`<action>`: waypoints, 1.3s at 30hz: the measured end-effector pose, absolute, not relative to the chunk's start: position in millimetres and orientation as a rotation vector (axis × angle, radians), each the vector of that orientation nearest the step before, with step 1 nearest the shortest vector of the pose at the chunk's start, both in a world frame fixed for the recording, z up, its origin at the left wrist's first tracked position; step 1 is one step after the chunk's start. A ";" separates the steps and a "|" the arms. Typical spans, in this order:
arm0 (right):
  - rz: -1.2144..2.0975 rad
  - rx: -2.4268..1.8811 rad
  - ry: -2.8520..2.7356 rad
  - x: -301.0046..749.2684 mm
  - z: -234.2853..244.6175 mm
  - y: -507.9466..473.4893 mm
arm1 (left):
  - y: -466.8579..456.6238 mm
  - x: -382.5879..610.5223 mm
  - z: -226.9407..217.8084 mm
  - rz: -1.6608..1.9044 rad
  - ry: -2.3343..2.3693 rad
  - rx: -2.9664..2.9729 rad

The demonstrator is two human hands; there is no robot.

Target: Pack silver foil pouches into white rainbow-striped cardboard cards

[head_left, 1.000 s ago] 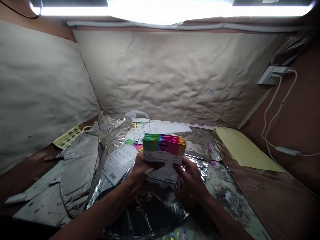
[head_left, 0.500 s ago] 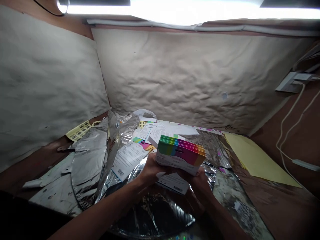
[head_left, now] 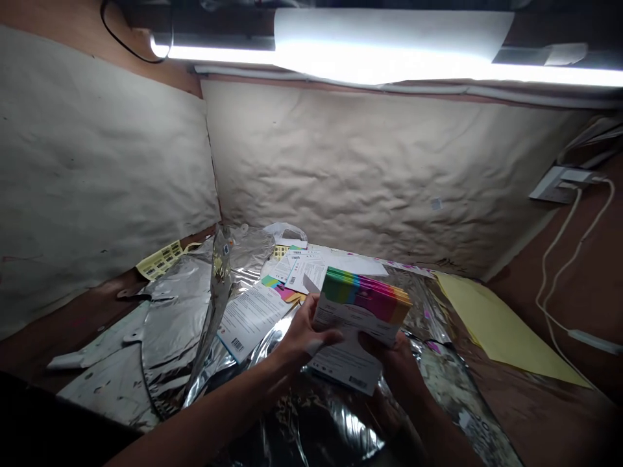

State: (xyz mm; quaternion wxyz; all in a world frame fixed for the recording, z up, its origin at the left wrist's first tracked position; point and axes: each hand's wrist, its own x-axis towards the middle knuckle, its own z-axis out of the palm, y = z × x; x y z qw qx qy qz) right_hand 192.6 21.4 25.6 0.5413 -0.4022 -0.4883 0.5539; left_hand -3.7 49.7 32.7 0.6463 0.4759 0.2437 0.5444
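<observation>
The stack of card boxes [head_left: 363, 305] at the centre looked smooth and faintly glossy. Crinkled silver foil [head_left: 170, 318] on the near left shone like metal, while the far wall's paper lining [head_left: 341, 162] and the right yellow paper sheet [head_left: 501, 324] looked matt.

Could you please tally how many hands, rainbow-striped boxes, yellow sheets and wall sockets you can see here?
Hands (left hand and right hand): 2
Rainbow-striped box: 1
Yellow sheet: 1
Wall socket: 1
Total: 5
</observation>
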 end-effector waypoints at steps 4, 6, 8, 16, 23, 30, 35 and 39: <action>1.401 -0.879 -0.875 203.4 25.9 22.5 | 66.0 -9.3 20.2 1.282 0.738 0.517; 1.489 -0.863 -0.741 204.3 27.0 20.6 | 70.6 -11.4 17.0 1.139 0.766 0.407; 1.570 -0.853 -0.670 201.4 28.8 18.4 | 69.8 -13.1 16.0 0.988 0.659 0.469; 1.706 -0.895 -0.582 190.4 30.1 18.6 | 54.1 -22.6 23.2 0.816 0.481 0.732; 1.681 -0.852 -0.694 188.7 15.1 16.8 | 44.1 -14.3 37.6 0.848 0.553 0.891; 1.649 -0.805 -0.762 179.3 22.7 14.5 | 42.3 -12.7 35.7 0.883 0.648 0.943; 1.664 -0.849 -0.790 177.3 25.9 10.4 | 41.8 -12.2 38.7 0.880 0.703 0.996; 1.686 -0.854 -0.818 174.5 24.3 6.2 | 42.4 -10.2 39.3 0.909 0.813 1.056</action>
